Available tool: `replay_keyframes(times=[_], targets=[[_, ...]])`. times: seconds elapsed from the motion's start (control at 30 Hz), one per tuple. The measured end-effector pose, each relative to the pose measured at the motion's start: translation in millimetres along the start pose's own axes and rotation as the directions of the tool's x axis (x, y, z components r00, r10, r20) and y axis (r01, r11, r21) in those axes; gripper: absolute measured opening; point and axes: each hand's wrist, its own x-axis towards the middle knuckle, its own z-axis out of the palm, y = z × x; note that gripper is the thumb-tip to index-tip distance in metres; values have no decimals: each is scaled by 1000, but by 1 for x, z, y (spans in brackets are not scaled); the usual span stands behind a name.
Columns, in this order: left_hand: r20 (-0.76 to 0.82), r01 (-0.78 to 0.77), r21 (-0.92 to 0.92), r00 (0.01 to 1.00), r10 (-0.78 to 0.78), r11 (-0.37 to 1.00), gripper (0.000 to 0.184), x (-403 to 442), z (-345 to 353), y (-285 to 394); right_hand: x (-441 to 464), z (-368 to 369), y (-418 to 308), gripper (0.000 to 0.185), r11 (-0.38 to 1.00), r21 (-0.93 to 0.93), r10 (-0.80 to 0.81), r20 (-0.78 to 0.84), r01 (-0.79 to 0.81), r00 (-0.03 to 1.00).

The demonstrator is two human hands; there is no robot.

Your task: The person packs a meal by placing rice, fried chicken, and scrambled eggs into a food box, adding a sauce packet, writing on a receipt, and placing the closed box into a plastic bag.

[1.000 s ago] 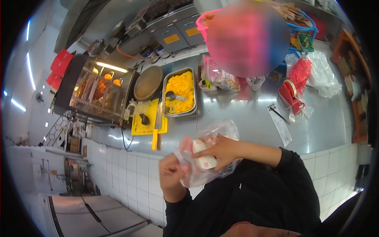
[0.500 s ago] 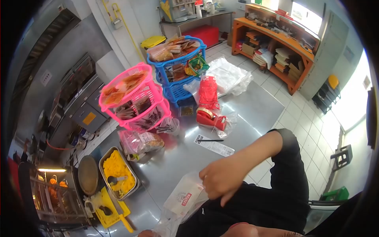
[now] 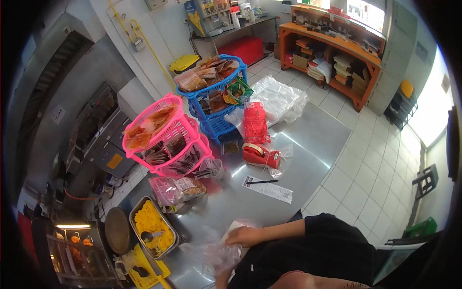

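My right hand (image 3: 244,236) reaches in from the right, its fingers closed on a clear plastic bag (image 3: 219,256) with a white box (image 3: 236,227) partly inside. Only part of my left hand (image 3: 223,279) shows below the bag, near my body; its fingers are hidden. Left of the bag, a metal tray (image 3: 174,246) holds yellow food with a black scoop (image 3: 150,236) in it. A printed slip (image 3: 272,191) lies on the counter beyond my right hand, with a black pen (image 3: 261,182) across it.
A yellow cutting board (image 3: 144,269) and a round dark lid (image 3: 119,230) lie left of the tray. Farther back on the metal counter (image 3: 313,144) are a pink basket rack (image 3: 185,139), a blue basket rack (image 3: 211,111), a red tape dispenser (image 3: 262,156) and stacked clear bags (image 3: 279,98).
The view has swung toward the right side of the room. My right hand has come down onto the bag and box after being lifted, open, above them. The box is now largely covered.
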Motion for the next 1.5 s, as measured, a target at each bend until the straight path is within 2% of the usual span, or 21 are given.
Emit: replay_keyframes(times=[0.07,0.13,0.2,0.27,0.3,0.4,0.57,0.6,0.63,0.77,0.87,0.93,1.1,1.2,1.27,1.3,1.33,1.4,1.43,1.47,1.5], targets=[[-41,4,-2,999,-4,1000,23,-1,8,-5,-1,5,1,37,971,214,73,160,-107,984],[-79,13,-21,997,-14,1000,23,-5,12,-11,-13,-7,-3,51,850,524,194,-222,-51,956],[-103,8,-53,995,-14,999,23,-11,11,-16,-10,-17,-7,59,878,469,117,-393,90,912],[-83,-31,-100,996,23,994,23,-20,5,-19,-7,-23,-13,59,996,-82,24,-224,-44,974],[-48,-97,-105,995,92,990,23,-22,1,-20,-4,-12,-6,59,996,-80,29,-232,-49,972],[242,-622,87,771,589,778,28,-12,-30,-18,10,22,27,35,993,-111,-31,-39,27,999],[374,-305,-531,753,541,791,65,1,-84,19,20,32,41,19,953,-304,38,89,-9,995],[248,-355,-50,901,356,934,81,3,-83,39,20,30,41,19,948,-318,32,85,-4,996],[14,-219,430,972,236,876,99,6,-80,54,17,28,39,20,957,-291,28,42,-14,999],[229,-132,90,967,108,987,118,-21,-75,-37,19,32,54,22,959,-281,-21,12,24,1000],[303,-96,387,953,-28,917,121,-34,-59,-26,19,27,51,23,987,-147,-69,-53,60,996],[251,-219,802,968,19,556,107,-33,-39,-47,22,19,46,24,978,-188,-88,-5,86,996],[298,-349,582,932,207,735,83,-7,13,-90,31,18,27,22,959,-245,-94,190,140,977],[385,-356,383,900,204,852,78,-3,12,-35,34,-3,4,19,916,-187,-347,68,354,935],[432,-357,331,880,196,874,74,-4,11,-18,48,13,-3,19,822,-321,-556,-269,471,787],[446,-358,320,874,193,877,72,-2,11,-13,49,19,-25,19,821,-322,-558,-271,472,785],[450,-356,323,873,188,877,71,-2,10,-9,45,20,-64,20,673,-725,-240,-24,148,971],[458,-362,327,869,188,873,67,-4,12,-5,41,23,-77,22,238,-971,205,22,-28,978],[458,-367,331,868,192,869,65,-3,13,-3,42,27,-60,32,711,-675,-34,243,194,969],[454,-372,340,869,196,864,64,-3,14,-1,44,23,-55,42,904,-150,-348,290,401,892],[450,-379,347,870,202,858,62,-2,17,0,43,23,-56,42,904,-148,-349,285,401,893]])
